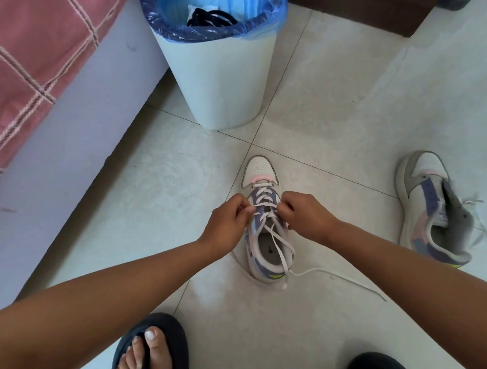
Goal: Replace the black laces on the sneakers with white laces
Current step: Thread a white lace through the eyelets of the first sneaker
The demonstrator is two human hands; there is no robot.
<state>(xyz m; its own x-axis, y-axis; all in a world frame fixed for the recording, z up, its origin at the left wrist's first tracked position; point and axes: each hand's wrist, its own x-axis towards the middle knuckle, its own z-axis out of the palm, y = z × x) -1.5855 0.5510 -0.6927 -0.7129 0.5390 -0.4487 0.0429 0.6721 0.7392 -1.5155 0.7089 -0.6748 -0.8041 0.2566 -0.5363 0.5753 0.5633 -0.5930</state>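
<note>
A white, purple and pink sneaker (pixel 260 168) stands on the floor tiles in front of me, toe pointing away. A white lace (pixel 265 193) criss-crosses its eyelets, and its loose ends trail over the heel and across the floor to the right. My left hand (pixel 227 224) pinches the lace at the sneaker's left side. My right hand (pixel 307 216) pinches it at the right side. The second sneaker (pixel 431 206) lies tilted at the far right with thin white lace ends showing. Black laces (pixel 209 18) lie inside the bin.
A white waste bin (pixel 216 76) with a blue liner stands behind the sneaker. A bed with a pink checked cover (pixel 34 42) runs along the left. My feet in dark sandals (pixel 154 350) are at the bottom edge. Dark furniture (pixel 355 5) sits at the top.
</note>
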